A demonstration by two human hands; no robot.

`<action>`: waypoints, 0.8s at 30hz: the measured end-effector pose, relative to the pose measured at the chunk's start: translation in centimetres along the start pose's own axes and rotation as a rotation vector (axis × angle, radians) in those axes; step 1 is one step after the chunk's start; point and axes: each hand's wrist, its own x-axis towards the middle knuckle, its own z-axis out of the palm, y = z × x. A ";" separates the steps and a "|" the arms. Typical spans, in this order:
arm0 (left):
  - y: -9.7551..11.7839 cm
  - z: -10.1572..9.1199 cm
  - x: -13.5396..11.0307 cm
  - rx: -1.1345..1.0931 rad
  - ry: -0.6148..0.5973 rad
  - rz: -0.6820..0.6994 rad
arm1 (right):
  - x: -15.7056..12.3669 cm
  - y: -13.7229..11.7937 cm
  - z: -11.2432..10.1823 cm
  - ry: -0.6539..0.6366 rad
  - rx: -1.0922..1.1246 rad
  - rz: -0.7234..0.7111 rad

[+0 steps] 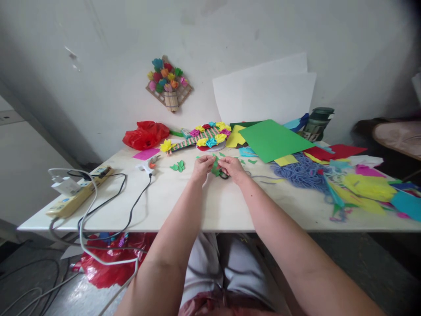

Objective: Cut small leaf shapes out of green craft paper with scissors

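Note:
Over the middle of the white table, my left hand [204, 166] and my right hand [233, 168] are close together, fingers pinched on a small piece of green paper [215, 166] between them. Its exact shape is too small to make out. A black loop that looks like a scissors handle [224, 176] lies just below my right fingers. Several cut green paper leaves [178, 166] rest to the left of my left hand, and more green scraps [252, 161] lie to the right. Beyond my hands is a woven strip decorated with colourful paper flowers [211, 141].
A glue gun [146, 167] with a black cord and a yellow power strip [77, 193] occupy the left side. On the right are a green sheet [276, 139], blue yarn [297, 175], coloured paper [370, 188] and a dark jar [318, 123]. A red bag [146, 134] sits at the back.

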 end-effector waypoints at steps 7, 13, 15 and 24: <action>-0.3 0.2 0.1 0.005 -0.019 0.006 | 0.1 -0.1 0.2 0.088 0.068 0.012; -0.2 0.3 0.0 -0.006 -0.042 0.024 | 0.0 -0.3 0.4 0.089 0.099 0.004; -0.2 0.2 0.0 0.011 -0.038 0.030 | 0.0 -0.3 0.4 0.083 0.087 0.001; 0.7 -2.7 0.9 0.632 0.580 0.058 | 0.0 -0.4 0.2 0.166 0.052 0.041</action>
